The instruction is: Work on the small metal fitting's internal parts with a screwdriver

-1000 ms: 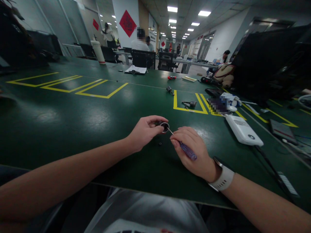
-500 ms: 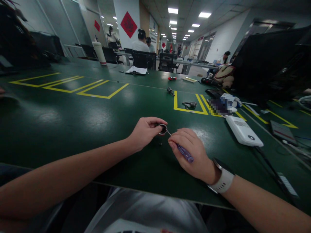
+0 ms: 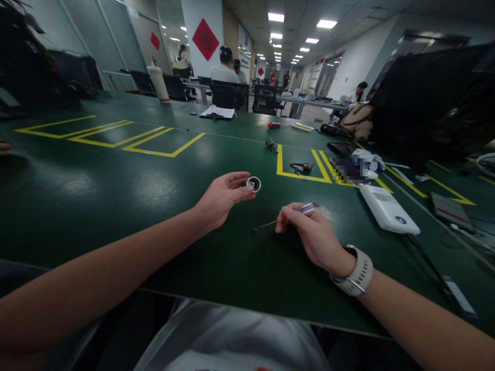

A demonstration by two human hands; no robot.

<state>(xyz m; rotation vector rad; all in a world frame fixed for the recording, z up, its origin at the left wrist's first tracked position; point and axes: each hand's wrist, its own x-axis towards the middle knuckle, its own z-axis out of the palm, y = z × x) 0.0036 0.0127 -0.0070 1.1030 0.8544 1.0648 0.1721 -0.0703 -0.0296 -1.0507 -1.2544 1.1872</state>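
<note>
My left hand (image 3: 221,196) pinches a small round black part with a silver rim (image 3: 253,184), lifted a little above the green table (image 3: 116,185). My right hand (image 3: 309,234) grips a small screwdriver with a purple handle (image 3: 305,208). Its thin shaft points left and down, and its tip touches a tiny dark piece (image 3: 256,229) lying on the table. The round part and the screwdriver are apart. A white watch (image 3: 356,272) is on my right wrist.
A white box-shaped device (image 3: 386,208) lies to the right. Inside a yellow-taped square sits a metal tool (image 3: 302,166); another small tool (image 3: 271,145) and a red-handled screwdriver (image 3: 275,124) lie farther back. People sit at desks beyond the table. Dark equipment (image 3: 425,103) stands at right.
My left hand lifted the round part up and away from the screwdriver. My right hand turned the screwdriver so its tip now points left onto the tiny piece on the table.
</note>
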